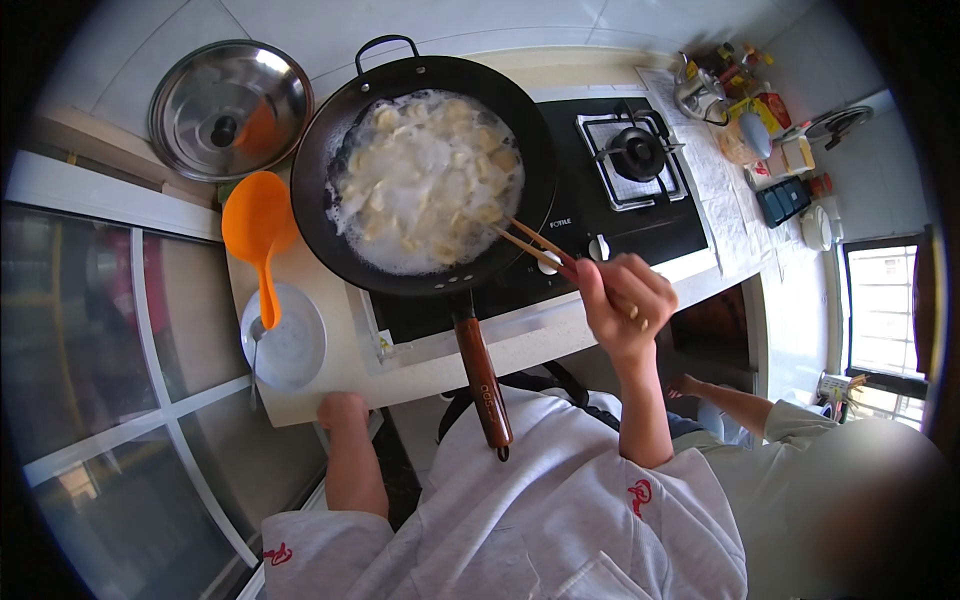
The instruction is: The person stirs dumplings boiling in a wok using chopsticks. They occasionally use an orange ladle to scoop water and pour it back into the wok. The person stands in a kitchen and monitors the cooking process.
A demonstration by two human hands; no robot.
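Observation:
A black wok with a brown wooden handle sits on the left burner of a black gas stove. Pale dumplings float in foaming white water inside it. My right hand is shut on a pair of wooden chopsticks, whose tips reach over the wok's right rim into the water. My left hand rests in a fist on the front edge of the cream counter, near a white bowl. It holds nothing.
An orange ladle leans into the white bowl. A steel lid stands against the tiled wall at the back left. The right burner is bare. Bottles, jars and a small kettle crowd the counter's right end. Another person stands at my right.

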